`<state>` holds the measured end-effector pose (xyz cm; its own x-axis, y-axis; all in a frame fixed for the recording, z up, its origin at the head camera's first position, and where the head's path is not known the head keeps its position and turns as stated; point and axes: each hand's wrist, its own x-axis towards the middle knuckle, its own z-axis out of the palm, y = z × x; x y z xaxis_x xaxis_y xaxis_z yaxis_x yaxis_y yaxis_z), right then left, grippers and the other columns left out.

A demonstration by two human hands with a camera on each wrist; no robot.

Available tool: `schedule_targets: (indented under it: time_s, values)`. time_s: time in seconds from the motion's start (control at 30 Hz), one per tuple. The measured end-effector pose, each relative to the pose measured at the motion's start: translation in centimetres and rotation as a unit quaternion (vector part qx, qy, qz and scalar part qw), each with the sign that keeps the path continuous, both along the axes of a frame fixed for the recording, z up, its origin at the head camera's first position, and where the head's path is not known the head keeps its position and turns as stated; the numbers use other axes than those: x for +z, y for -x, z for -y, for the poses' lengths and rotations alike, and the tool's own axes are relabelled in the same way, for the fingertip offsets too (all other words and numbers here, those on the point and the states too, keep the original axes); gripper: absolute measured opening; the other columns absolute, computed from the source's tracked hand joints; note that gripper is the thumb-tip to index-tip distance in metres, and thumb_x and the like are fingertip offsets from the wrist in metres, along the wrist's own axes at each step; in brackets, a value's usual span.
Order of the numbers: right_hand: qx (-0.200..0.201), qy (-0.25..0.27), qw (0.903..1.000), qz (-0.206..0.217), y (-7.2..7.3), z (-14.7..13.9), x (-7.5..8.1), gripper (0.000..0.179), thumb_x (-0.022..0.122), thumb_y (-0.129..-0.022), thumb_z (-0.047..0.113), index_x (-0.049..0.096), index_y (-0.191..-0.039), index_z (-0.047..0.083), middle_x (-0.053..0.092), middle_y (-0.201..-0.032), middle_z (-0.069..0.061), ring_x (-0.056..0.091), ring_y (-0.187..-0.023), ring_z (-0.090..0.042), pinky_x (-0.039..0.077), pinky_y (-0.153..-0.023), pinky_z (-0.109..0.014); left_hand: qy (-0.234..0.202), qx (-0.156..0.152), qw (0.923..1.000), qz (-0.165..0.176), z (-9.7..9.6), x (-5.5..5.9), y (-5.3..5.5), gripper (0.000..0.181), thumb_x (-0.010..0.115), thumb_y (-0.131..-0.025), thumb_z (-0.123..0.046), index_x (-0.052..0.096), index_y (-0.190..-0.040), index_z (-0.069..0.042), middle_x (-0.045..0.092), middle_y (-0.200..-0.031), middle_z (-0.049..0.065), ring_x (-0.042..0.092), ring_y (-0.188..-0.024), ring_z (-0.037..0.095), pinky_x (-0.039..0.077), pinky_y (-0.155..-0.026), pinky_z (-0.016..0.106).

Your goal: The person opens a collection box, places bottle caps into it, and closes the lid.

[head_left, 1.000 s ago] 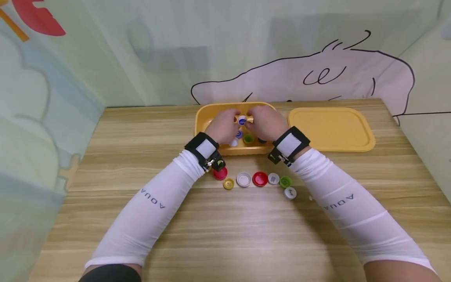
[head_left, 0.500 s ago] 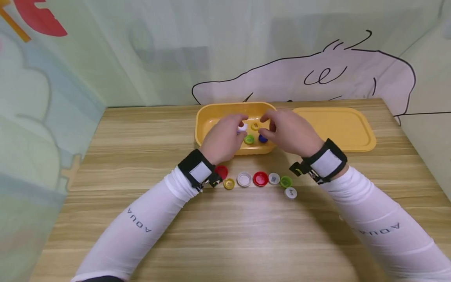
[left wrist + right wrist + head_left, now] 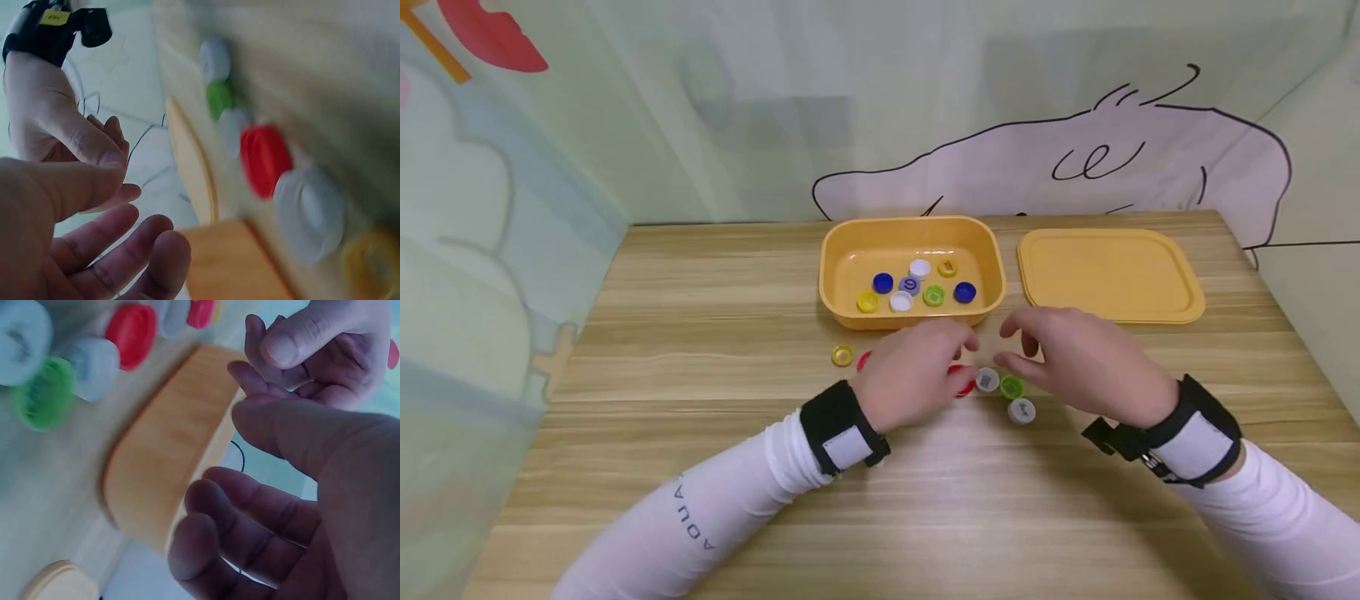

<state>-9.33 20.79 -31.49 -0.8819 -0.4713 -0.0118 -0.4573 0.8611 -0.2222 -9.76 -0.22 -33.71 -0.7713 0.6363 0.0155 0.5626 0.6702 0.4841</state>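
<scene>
My left hand [image 3: 917, 371] hovers over the row of bottle caps in front of the yellow box [image 3: 912, 320], its fingers loosely bent around nothing. Close by on its right is my right hand [image 3: 1086, 358], also holding nothing, thumb and fingers apart. Beneath and between the hands lie a red cap [image 3: 964, 382], a white cap [image 3: 987, 380], a green cap [image 3: 1012, 387] and a second white cap [image 3: 1022, 411]. A larger white cap [image 3: 310, 215] shows in the left wrist view but is covered by the left hand in the head view. Another red cap [image 3: 863, 361] is partly covered.
Inside the box are several caps, among them a blue cap [image 3: 965, 292], a green cap [image 3: 933, 296] and a yellow cap [image 3: 867, 302]. The flat yellow lid [image 3: 1111, 275] lies to the right. A yellow cap [image 3: 842, 355] sits left of the row. A printed curtain [image 3: 737, 150] backs the table.
Both hands have let go of the white-and-blue cap, which now lies in the box. They have come out of the box toward the front, over the row of caps.
</scene>
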Motion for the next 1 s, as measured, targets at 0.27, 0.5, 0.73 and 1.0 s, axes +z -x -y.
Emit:
schedule_targets:
  time_s: [0.27,0.5,0.73,1.0]
  values:
    - [0.011,-0.042,0.9974,0.057,-2.5,-2.2,-2.5,0.032,0.07,-0.079,0.041,0.063,-0.096,0.014,0.055,-0.069,0.006,0.047,-0.058,-0.008,0.042,-0.05,-0.029,0.063,-0.052,0.996,-0.035,-2.3,-2.7,-1.9,0.027,0.063,-0.086,-0.04,0.062,-0.102,-0.018,0.058,-0.087,-0.008,0.047,-0.068,0.003,0.045,-0.056,0.019]
    - [0.029,-0.032,0.9959,0.079,-3.3,-2.5,-4.6,0.02,0.072,-0.078,0.036,0.06,-0.083,0.02,0.053,-0.066,0.01,0.044,-0.056,-0.006,0.039,-0.049,-0.027,0.102,-0.063,0.9926,-0.019,-3.5,-3.7,-2.5,0.024,0.063,-0.086,-0.041,0.061,-0.099,-0.02,0.056,-0.083,-0.009,0.047,-0.067,0.003,0.045,-0.055,0.02]
    - [0.039,-0.028,0.9951,0.087,-3.7,-1.9,-5.0,0.019,0.072,-0.077,0.034,0.057,-0.078,0.022,0.051,-0.065,0.011,0.043,-0.057,-0.006,0.039,-0.05,-0.027,0.128,-0.06,0.9895,-0.028,-4.3,-4.4,-2.8,0.022,0.061,-0.087,-0.042,0.062,-0.097,-0.022,0.052,-0.073,-0.009,0.044,-0.06,0.005,0.041,-0.046,0.02]
    - [0.055,-0.012,0.9956,0.075,-4.0,-1.3,-5.4,0.019,0.074,-0.076,0.032,0.057,-0.078,0.023,0.051,-0.066,0.011,0.043,-0.057,-0.006,0.04,-0.051,-0.026,0.111,-0.055,0.9922,-0.015,-4.3,-4.9,-2.8,0.018,0.057,-0.09,-0.041,0.062,-0.092,-0.024,0.052,-0.069,-0.01,0.045,-0.059,0.005,0.041,-0.045,0.02]
